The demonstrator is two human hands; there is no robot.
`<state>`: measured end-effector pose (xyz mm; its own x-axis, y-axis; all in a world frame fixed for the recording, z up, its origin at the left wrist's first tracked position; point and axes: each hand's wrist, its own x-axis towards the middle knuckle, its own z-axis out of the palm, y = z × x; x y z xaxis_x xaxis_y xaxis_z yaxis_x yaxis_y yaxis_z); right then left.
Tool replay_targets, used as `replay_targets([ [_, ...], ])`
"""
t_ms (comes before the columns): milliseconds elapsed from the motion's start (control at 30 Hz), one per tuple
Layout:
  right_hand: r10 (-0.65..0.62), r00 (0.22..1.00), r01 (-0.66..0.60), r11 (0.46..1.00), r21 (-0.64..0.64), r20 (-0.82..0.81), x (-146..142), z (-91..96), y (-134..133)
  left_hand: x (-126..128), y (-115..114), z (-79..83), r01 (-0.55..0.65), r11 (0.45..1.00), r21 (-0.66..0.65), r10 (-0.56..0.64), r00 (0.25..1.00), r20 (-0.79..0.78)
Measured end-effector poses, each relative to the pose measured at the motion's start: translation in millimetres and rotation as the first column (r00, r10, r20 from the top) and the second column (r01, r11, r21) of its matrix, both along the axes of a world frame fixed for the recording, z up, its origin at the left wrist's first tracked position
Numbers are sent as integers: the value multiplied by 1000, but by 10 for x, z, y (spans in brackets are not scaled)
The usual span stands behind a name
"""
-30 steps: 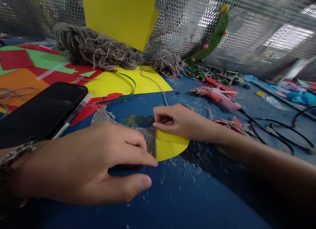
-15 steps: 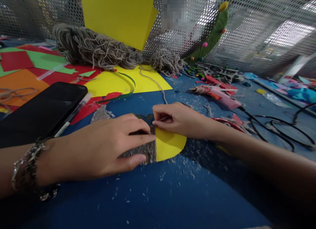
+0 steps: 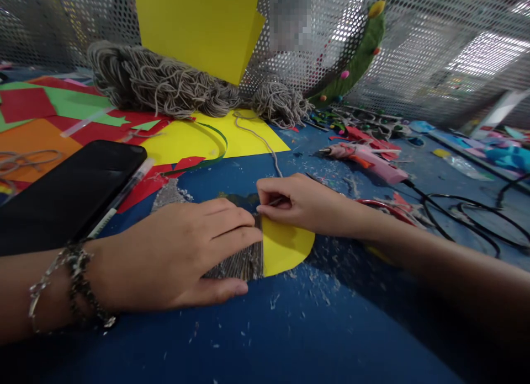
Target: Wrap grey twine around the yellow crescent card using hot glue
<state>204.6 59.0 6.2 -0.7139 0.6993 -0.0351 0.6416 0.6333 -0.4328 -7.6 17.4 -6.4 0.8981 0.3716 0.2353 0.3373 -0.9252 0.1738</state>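
Observation:
A yellow card piece (image 3: 287, 249) with a rounded right end lies on the blue table, its left part covered by side-by-side rows of grey yarn (image 3: 244, 261). My left hand (image 3: 194, 249) rests flat over those rows, fingers stretched out and thumb apart. At the far edge of the card, my right hand (image 3: 290, 202) pinches the grey yarn strand (image 3: 271, 150), which trails back towards a tangled yarn pile (image 3: 279, 104). The pinched end is partly hidden by the fingers.
A black phone (image 3: 78, 185) and a pen (image 3: 103, 221) lie at left by coloured paper scraps (image 3: 28, 105). Behind are a grey yarn skein (image 3: 161, 78) and a perforated metal screen (image 3: 422, 53). A pink glue gun (image 3: 372, 162) with a black cord lies at right.
My left hand has shifted slightly, its fingers now closer together and flatter on the yarn rows. The right hand keeps its pinch at nearly the same spot.

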Motion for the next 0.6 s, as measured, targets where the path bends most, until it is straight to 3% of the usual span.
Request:
replay_targets([
  [600,1,1000,-1,1000,2,1,-3,1,4,-1,-11,0,5,997,71,-2,999,-44],
])
